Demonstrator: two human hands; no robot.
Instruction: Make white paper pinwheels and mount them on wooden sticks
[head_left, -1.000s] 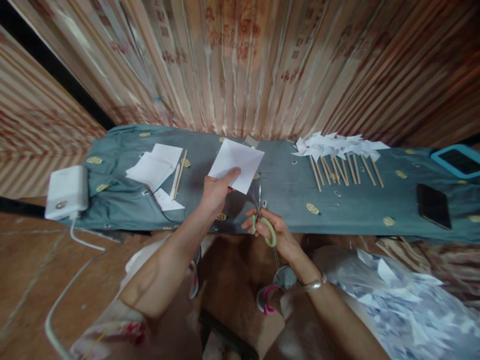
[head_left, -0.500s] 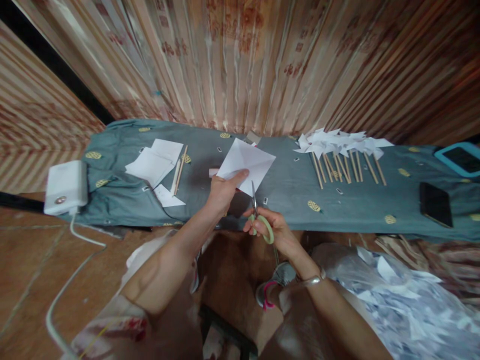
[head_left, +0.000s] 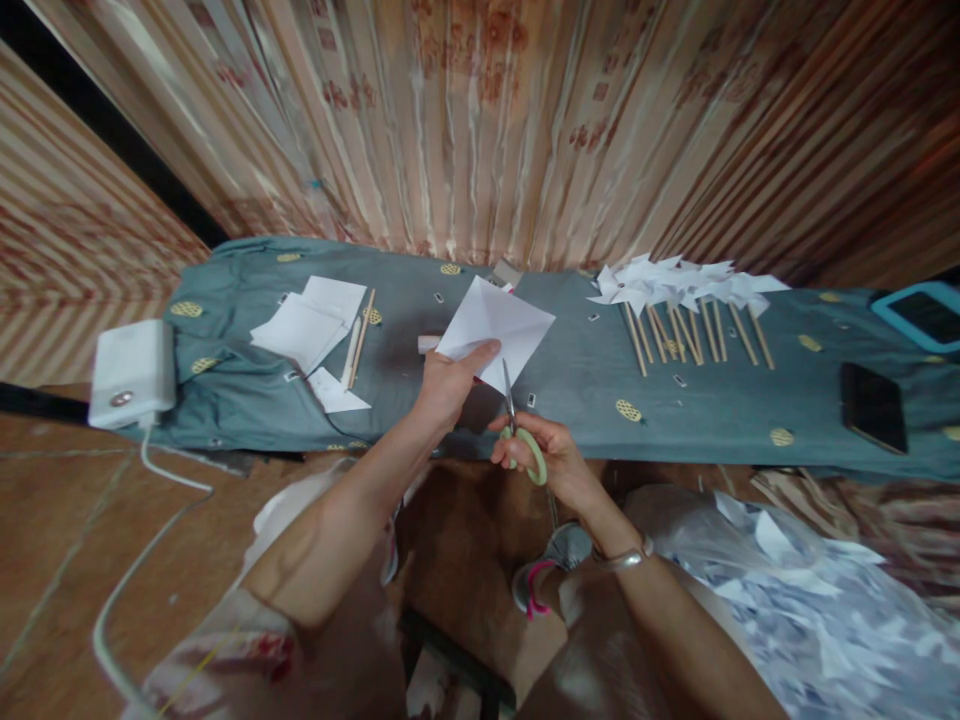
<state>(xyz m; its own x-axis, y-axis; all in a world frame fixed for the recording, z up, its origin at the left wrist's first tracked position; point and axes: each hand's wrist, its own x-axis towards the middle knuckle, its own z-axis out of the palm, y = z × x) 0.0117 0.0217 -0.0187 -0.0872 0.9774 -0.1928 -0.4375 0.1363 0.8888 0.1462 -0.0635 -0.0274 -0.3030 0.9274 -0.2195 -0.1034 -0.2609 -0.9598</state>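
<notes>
Between thumb and fingers, my left hand (head_left: 450, 380) grips a white square sheet of paper (head_left: 499, 320), turned cornerwise and creased across its middle. My right hand (head_left: 544, 450) is closed around the light green handles of a pair of scissors (head_left: 534, 460). The blades point away from me and meet the paper's near corner, beside my left thumb. Partly covered by the left hand, a small pale pink object (head_left: 427, 344) lies on the cloth.
White paper squares (head_left: 304, 330) and thin wooden sticks (head_left: 358, 345) lie to the left. Several paper pinwheels (head_left: 679, 285) on sticks sit at the right back. A black phone (head_left: 872, 408), a blue-framed device (head_left: 922, 318), a white power bank (head_left: 133, 375) and a plastic bag of paper pieces (head_left: 817, 600) surround the workspace.
Both hands, the paper and the scissors have shifted very slightly to the right. The grips look the same.
</notes>
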